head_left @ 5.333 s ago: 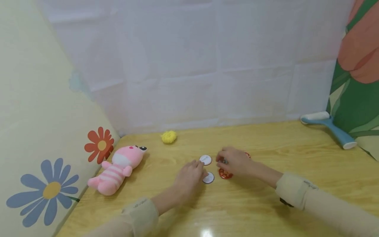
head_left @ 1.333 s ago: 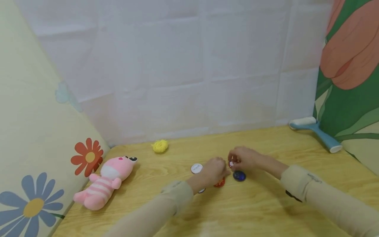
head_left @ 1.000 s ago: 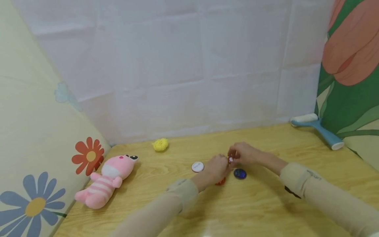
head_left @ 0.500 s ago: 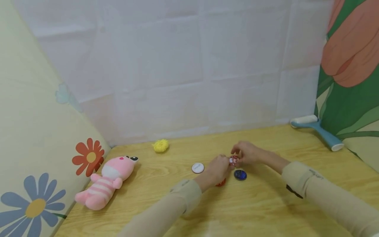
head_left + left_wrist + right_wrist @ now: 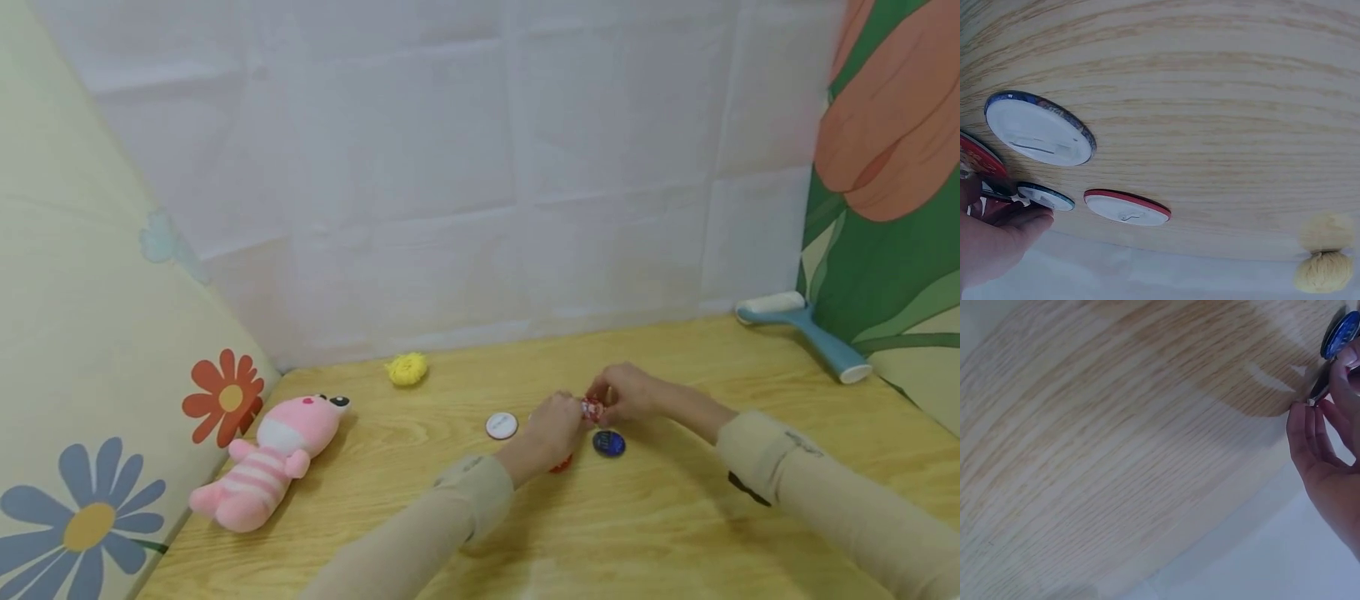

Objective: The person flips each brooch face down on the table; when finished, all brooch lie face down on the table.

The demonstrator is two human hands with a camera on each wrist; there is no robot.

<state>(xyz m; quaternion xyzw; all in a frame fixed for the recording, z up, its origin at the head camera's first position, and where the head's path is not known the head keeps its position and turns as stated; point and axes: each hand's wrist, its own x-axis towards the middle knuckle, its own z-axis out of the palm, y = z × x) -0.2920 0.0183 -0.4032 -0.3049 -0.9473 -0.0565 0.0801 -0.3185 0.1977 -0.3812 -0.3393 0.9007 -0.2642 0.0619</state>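
A red patterned button badge (image 5: 592, 408) is held between both hands, raised on its side. My left hand (image 5: 553, 427) pinches its left edge, and the fingers of my right hand (image 5: 627, 392) grip it from the right; in the right wrist view only its dark edge (image 5: 1320, 386) shows. Just below lies a blue badge (image 5: 608, 443), face up. An orange-red badge (image 5: 561, 464) is mostly covered by the left hand. A badge with its white back up (image 5: 501, 426) lies to the left. The left wrist view shows pins on a blue-rimmed badge (image 5: 1041, 130) and a red-rimmed one (image 5: 1127, 209).
A pink striped plush toy (image 5: 266, 467) lies at the left of the wooden table (image 5: 637, 533). Toward the back are a yellow fuzzy ball (image 5: 407, 368) and, at right, a blue-handled lint roller (image 5: 813, 333). A white cloth (image 5: 420, 183) hangs behind.
Both hands have moved right from the white-backed badges, and the blue badge now lies uncovered. The right hand's red badge has turned its face toward the head camera, and its fingers have closed in on it.
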